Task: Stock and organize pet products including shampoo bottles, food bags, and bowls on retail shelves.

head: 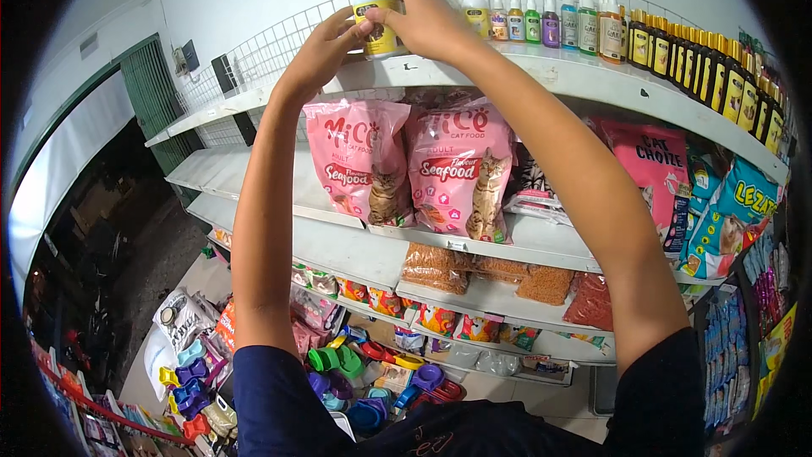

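Note:
At the front edge of the top shelf (539,66), both my hands are around a pump bottle (384,46) with a black pump head and a yellow label. My left hand (323,51) holds its left side, thumb across the label. From the right, my right hand (428,16) grips the bottle, its thumb over the front and its other fingers partly hidden. The bottle stands upright; I cannot tell whether its base rests on the shelf. More black pump heads show behind my right hand, and a similar pump bottle (476,16) stands to the right.
Small spray bottles (550,24) and dark gold-capped bottles (688,60) line the top shelf's right side. A wire rack (279,44) backs it. Pink cat food bags (361,162) fill part of the shelf below. Colourful pet bowls (365,416) are piled low down.

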The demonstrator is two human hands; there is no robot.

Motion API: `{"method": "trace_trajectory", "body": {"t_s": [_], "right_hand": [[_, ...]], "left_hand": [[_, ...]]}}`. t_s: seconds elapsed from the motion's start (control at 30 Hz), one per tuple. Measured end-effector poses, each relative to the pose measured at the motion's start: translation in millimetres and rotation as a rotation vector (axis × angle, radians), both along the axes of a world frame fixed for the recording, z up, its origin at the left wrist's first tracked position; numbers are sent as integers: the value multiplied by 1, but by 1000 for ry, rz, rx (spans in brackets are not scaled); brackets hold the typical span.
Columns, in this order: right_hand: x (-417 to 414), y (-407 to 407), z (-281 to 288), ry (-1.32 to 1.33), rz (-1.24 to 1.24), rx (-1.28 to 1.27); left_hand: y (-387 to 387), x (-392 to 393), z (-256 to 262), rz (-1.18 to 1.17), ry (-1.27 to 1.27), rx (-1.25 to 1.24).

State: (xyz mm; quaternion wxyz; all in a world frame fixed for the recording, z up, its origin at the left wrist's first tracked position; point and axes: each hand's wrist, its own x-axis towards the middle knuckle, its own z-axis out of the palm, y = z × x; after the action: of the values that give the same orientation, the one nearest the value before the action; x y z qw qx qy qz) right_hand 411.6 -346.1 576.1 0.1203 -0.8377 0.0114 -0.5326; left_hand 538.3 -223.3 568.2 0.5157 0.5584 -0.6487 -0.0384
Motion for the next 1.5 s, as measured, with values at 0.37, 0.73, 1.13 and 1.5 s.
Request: {"method": "trace_trajectory", "body": {"t_s": [0.37, 0.73, 1.13, 1.5], "right_hand": [[3, -1, -3, -37, -126, -14], [7, -13, -2, 56, 74, 80], [2, -7, -5, 35, 23, 90], [-7, 5, 15, 67, 325, 89]], "left_hand": [[-4, -2, 0, -1, 1, -10], [-6, 1, -1, 59, -55, -52], [-5, 9, 2, -21, -68, -11], [11, -2, 15, -23, -27, -211]]}}
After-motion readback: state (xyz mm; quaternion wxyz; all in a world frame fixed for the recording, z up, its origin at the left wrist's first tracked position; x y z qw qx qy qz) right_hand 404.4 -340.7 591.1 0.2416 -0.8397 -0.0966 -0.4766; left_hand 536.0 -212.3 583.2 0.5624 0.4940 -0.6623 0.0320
